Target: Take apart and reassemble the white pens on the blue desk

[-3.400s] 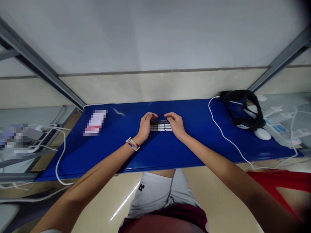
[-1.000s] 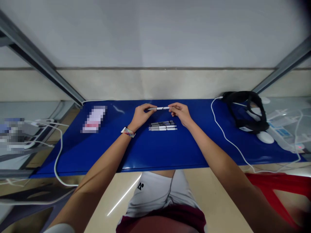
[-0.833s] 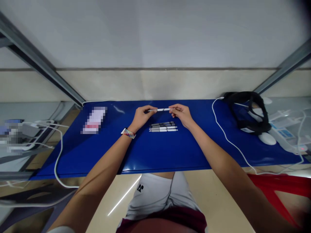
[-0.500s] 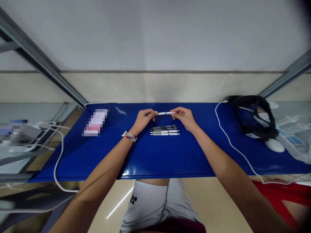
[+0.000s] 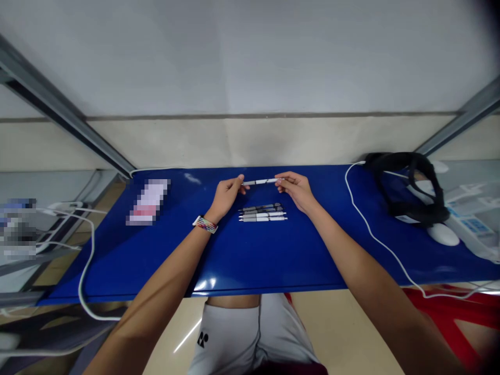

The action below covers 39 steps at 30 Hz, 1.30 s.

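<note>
A white pen (image 5: 262, 182) is held level above the blue table (image 5: 250, 255), lengthwise between my two hands. My left hand (image 5: 225, 194) pinches its left tip, and my right hand (image 5: 297, 189) pinches its right end. Just below the held pen, several more pens (image 5: 262, 213) lie side by side in a neat row on the table, between my wrists. A coloured band is on my left wrist.
A small blurred card (image 5: 146, 202) lies at the table's left. A black strap headset (image 5: 410, 187) and a white mouse (image 5: 442, 234) sit at the right, with a white cable (image 5: 375, 237) running across to the front edge. More cables hang at the left.
3.4 s ago both hands were pressed on the row of pens on the table. Since then they have lifted one pen above the row and kept holding it by its ends.
</note>
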Tool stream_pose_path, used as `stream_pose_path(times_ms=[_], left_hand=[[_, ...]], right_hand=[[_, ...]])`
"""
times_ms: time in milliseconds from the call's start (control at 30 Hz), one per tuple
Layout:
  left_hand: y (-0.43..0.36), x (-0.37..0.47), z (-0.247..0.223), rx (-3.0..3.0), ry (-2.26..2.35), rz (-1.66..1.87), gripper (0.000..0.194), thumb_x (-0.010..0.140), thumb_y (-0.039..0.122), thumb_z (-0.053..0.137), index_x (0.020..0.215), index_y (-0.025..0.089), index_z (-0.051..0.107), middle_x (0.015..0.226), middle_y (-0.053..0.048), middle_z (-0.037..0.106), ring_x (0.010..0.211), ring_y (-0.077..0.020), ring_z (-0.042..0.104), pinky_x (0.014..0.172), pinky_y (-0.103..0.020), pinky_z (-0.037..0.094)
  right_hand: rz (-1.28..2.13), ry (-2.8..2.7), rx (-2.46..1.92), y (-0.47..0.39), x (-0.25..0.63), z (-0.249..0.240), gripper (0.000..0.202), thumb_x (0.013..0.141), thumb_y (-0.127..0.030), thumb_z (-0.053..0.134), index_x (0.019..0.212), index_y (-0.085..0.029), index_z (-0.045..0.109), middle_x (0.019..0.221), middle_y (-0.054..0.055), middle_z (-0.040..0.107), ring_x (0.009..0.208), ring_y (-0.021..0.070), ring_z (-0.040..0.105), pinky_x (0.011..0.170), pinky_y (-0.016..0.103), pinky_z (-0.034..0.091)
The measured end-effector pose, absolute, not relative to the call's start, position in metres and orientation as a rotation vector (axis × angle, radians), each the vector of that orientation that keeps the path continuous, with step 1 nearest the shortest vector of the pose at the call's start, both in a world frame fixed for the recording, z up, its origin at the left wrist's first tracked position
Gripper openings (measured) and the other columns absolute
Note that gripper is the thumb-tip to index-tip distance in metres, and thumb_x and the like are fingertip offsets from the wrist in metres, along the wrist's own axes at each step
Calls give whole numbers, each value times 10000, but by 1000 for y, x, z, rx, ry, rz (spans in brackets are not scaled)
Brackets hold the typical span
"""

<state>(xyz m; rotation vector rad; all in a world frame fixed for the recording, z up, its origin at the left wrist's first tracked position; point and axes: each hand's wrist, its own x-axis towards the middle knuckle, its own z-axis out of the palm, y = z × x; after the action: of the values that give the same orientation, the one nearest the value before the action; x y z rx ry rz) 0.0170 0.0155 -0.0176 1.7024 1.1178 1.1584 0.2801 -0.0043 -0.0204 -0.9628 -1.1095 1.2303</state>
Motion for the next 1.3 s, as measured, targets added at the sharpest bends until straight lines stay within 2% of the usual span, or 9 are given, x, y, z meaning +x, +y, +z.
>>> stream_pose_path(times_ms=[100,267,400,567,733,800,967,1100,1300], left_hand=[[14,17,-19,1719,1060,1179,370,910,491,813,1162,224,769,819,-16,737,752,-183,663,730,-308,494],[11,19,-16,1736,1139,1141,481,1047,587,584,861,186,775,778,-55,730,753,-194,656,759,-332,485],[10,20,-14,1720,1082,1196,369,928,497,787,1158,211,754,811,-16,714,742,-179,632,739,-310,476],[11,19,-16,1758,1157,1152,464,1049,573,577,878,188,771,776,-51,722,749,-196,646,739,-329,476],[14,18,-21,1719,1079,1236,405,886,433,831,1218,223,730,860,-18,737,792,-185,665,753,-308,498],[15,18,-21,1724,1106,1241,292,927,475,784,1053,212,768,837,-27,736,766,-181,653,730,-306,490],[16,17,-20,1753,1199,1196,552,1042,609,580,728,192,762,721,-54,726,714,-191,649,726,-328,486],[18,17,-23,1675,1172,1269,320,938,516,755,985,205,814,799,-30,737,726,-180,628,694,-306,472],[19,15,-25,1579,1144,1305,295,912,419,770,1115,213,828,890,-44,750,795,-191,644,754,-328,497]], right_hand=[[1233,-1090,-966,-4,279,-20,342,711,-439,960,944,-219,839,788,28,759,689,157,658,672,324,533],[1236,-1088,-969,-4,279,-21,340,725,-429,951,960,-214,835,800,32,758,699,159,657,687,331,535],[1234,-1083,-970,-4,280,-21,331,730,-426,947,960,-216,834,806,30,753,707,159,653,689,331,534],[1248,-1066,-962,-4,280,-21,341,725,-438,953,965,-225,838,811,28,752,709,158,653,696,333,537],[1246,-1052,-947,-2,280,-22,318,724,-418,957,949,-225,842,806,30,750,705,157,651,694,332,528],[1242,-1055,-945,-2,280,-22,316,724,-425,957,944,-229,843,806,30,748,706,160,648,692,336,528],[1252,-1051,-927,-3,281,-20,325,721,-433,962,961,-246,848,821,34,749,731,169,651,706,348,536],[1268,-1004,-906,-2,283,-19,323,712,-417,961,959,-242,849,810,34,741,733,164,641,699,335,530],[1223,-931,-952,2,287,-19,284,708,-414,918,905,-232,825,766,25,700,707,160,607,657,323,505]])
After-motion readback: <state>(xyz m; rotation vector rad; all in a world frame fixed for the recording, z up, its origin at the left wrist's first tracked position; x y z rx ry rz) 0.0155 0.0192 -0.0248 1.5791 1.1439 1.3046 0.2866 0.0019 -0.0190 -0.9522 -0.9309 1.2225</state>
